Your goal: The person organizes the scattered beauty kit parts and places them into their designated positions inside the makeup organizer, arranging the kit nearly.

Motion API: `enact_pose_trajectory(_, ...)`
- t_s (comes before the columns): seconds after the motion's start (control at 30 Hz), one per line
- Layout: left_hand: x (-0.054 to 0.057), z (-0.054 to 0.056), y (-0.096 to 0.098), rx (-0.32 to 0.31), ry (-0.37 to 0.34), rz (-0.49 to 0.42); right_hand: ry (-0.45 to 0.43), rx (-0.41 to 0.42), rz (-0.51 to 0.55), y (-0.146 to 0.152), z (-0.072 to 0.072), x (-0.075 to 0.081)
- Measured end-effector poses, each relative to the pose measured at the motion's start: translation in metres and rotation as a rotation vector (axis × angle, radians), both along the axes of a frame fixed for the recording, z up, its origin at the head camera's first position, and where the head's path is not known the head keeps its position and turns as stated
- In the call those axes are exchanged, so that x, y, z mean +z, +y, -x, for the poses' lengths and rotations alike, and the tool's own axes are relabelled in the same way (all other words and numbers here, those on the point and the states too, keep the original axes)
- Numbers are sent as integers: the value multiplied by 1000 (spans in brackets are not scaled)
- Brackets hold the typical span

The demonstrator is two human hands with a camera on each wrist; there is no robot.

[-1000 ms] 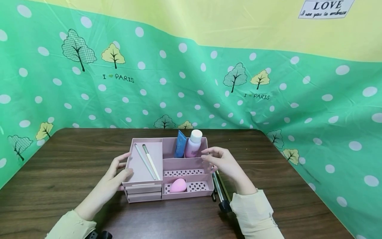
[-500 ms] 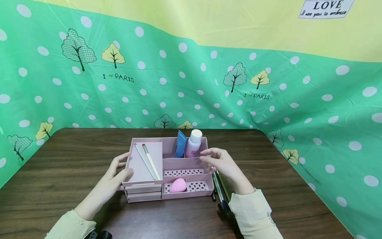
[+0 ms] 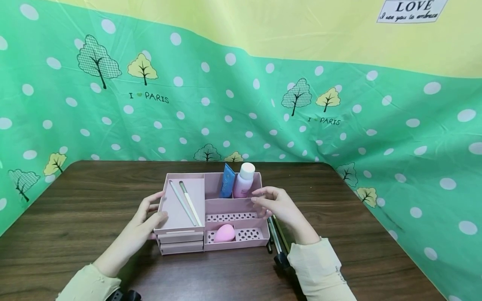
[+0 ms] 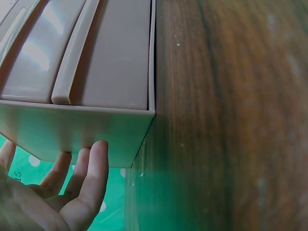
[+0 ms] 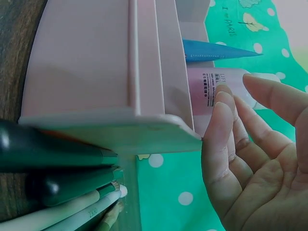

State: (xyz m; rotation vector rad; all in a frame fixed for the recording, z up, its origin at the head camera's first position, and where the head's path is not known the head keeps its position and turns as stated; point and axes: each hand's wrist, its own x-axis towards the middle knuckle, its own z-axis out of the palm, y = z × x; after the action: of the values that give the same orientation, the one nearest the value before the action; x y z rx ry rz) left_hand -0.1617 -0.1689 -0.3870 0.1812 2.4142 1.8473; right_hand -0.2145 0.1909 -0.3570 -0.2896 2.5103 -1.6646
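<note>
A pink desktop organizer (image 3: 174,218) stands on the table. My left hand (image 3: 141,223) is at its left side, fingertips touching the side wall (image 4: 86,125) in the left wrist view. My right hand (image 3: 278,205) hovers loosely curved at the right wall, holding nothing; in the right wrist view its fingers are beside a white-capped pink bottle (image 5: 199,91). A blue tube (image 3: 227,182) stands next to that bottle in the back compartments. A pink makeup sponge (image 3: 224,233) lies in the front compartment. Two slim brush-like sticks, one pale blue (image 3: 183,203), one white (image 3: 191,205), lie on the top tray.
Several long-handled brushes (image 3: 276,236) lie on the table along the organizer's right side, partly under my right hand. Two drawers (image 3: 182,242) face the front under the tray. A green and yellow printed curtain (image 3: 226,104) hangs behind the brown table (image 3: 94,188).
My right hand has shifted slightly left and a little down beside the organizer's wall. The left hand and the items in the organizer stay where they were.
</note>
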Motion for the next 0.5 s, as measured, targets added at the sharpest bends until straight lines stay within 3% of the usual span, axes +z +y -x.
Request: enact_pose_trajectory(0.5,-1,1,0,-1,1,5,8,-2,-26,0,0,-1)
